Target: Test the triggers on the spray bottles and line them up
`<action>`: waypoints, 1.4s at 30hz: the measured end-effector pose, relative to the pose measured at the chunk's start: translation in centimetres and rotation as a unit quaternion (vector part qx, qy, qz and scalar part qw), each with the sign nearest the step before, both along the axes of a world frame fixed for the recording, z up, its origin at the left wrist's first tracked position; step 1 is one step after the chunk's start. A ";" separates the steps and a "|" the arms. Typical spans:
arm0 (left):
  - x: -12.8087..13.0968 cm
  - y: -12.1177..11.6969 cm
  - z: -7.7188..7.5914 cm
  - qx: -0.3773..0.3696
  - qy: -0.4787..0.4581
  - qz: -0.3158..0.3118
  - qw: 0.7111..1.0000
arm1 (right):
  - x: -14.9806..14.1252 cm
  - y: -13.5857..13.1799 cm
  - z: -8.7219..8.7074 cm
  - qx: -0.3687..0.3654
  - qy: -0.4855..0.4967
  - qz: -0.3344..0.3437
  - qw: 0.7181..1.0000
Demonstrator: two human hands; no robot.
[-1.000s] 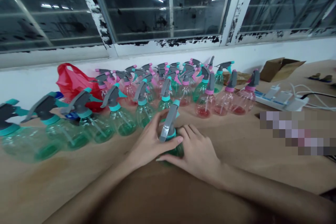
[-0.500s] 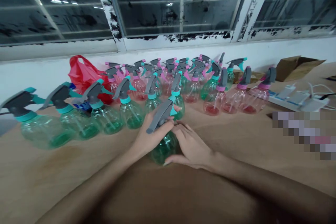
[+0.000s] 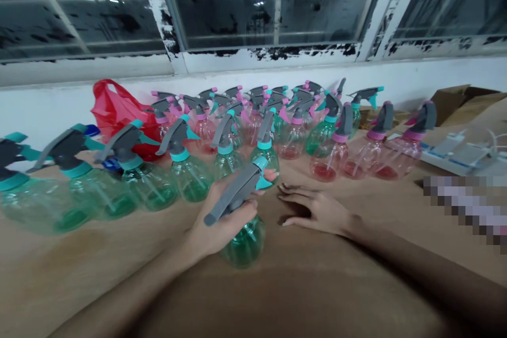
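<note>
My left hand (image 3: 222,222) is wrapped round the neck of a green spray bottle (image 3: 243,243) with a grey trigger head and teal collar. The bottle is tilted toward me, its round body low above the brown table (image 3: 99,269). My right hand (image 3: 312,208) lies just right of it with fingers stretched out flat on the table, holding nothing. Behind both hands stands a row of green spray bottles (image 3: 190,169) running to the left, and a cluster of pink spray bottles (image 3: 336,153) toward the right.
A red plastic bag (image 3: 114,111) sits against the white wall under the windows. A white power strip with plugs (image 3: 455,153) lies at the right, with a cardboard box (image 3: 463,97) behind it. A blurred patch covers something at the right edge.
My left hand has pulled the green bottle toward me and tilted it. My right hand has let go of the bottle's body and now rests flat on the table.
</note>
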State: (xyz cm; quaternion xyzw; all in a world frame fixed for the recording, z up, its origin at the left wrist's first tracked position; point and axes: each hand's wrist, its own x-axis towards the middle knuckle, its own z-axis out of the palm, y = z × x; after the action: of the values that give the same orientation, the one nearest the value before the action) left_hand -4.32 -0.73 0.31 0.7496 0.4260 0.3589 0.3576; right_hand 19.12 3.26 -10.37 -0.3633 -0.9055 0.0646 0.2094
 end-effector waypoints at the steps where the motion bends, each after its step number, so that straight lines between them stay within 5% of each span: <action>1: -0.1 0.1 0.0 -0.005 0.009 -0.001 1.000 | 0.1 0.1 -0.2 -0.009 0.001 -0.004 1.000; 17: 0.3 0.5 0.4 -0.017 -0.015 -0.037 0.999 | 0.1 -1.1 -0.6 -0.062 -0.005 -0.013 0.998; 42: 0.0 0.3 0.4 0.035 0.039 0.010 0.999 | 0.1 -1.3 -0.1 -0.057 0.005 -0.016 0.998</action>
State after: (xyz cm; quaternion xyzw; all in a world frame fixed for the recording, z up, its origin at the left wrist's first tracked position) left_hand -4.29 -0.47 0.74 0.7712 0.4340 0.3472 0.3104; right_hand 19.22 1.91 -10.44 -0.3892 -0.8933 0.1146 0.1934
